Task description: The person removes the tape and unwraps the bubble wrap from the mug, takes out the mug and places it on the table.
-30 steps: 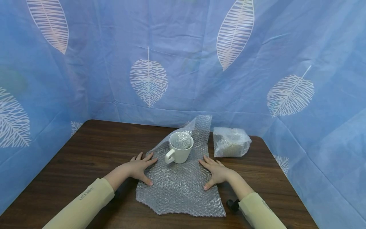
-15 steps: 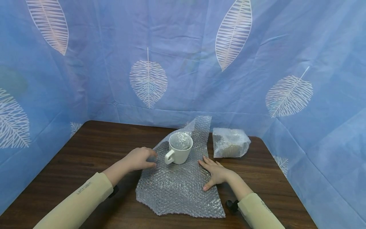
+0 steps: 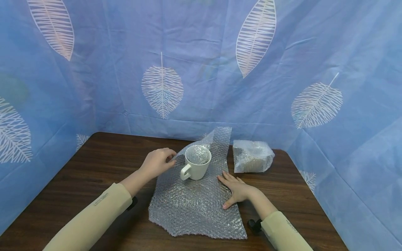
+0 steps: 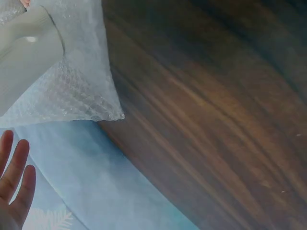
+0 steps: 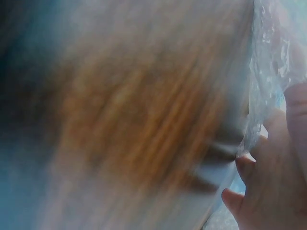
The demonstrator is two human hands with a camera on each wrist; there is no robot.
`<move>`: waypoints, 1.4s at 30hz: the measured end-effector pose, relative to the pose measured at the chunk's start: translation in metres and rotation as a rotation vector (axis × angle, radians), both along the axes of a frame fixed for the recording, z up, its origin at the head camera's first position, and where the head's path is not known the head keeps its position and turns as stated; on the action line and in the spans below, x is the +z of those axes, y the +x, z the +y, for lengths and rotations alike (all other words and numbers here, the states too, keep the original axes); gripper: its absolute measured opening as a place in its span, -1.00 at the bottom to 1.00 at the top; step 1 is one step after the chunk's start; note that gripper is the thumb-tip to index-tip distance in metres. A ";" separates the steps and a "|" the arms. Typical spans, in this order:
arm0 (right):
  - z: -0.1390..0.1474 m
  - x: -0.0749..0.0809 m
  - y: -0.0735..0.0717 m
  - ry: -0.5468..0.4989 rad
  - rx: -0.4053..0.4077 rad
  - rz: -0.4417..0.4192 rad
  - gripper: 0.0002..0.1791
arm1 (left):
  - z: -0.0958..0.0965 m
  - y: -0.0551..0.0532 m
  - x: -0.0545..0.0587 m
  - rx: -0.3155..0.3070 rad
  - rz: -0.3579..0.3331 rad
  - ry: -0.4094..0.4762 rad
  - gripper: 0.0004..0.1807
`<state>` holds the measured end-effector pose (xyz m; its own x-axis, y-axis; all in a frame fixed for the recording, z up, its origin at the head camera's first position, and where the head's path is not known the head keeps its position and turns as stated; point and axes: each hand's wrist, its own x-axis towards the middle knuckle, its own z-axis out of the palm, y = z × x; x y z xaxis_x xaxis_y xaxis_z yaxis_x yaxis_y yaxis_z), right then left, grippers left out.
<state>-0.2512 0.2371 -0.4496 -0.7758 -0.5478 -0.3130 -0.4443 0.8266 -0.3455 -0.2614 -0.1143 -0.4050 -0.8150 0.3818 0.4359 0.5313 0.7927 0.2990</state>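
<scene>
A white mug [image 3: 196, 170] stands on a sheet of bubble wrap [image 3: 198, 209], its handle toward the front left. Crumpled bubble wrap [image 3: 199, 154] fills the mug's mouth. My left hand [image 3: 157, 162] is at the sheet's left edge beside the mug, with bent fingers close to the wrap. In the left wrist view, fingers [image 4: 18, 175] of that hand are spread apart near a corner of the wrap, with nothing between them. My right hand [image 3: 237, 189] rests on the sheet's right edge, fingers spread and thumb toward me.
A bundle wrapped in bubble wrap [image 3: 252, 157] lies at the back right of the dark wooden table [image 3: 125, 150]. A blue curtain with white leaf prints [image 3: 204, 87] hangs behind the table and along its sides.
My left hand has lifted off the sheet's left side, its fingers drawing in from a flat spread, and moved up along the edge toward the back. The right hand and the mug have stayed put.
</scene>
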 end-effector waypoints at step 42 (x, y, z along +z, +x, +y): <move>0.002 0.000 -0.003 -0.002 0.015 -0.033 0.31 | 0.012 -0.039 0.005 0.092 0.033 0.003 -0.73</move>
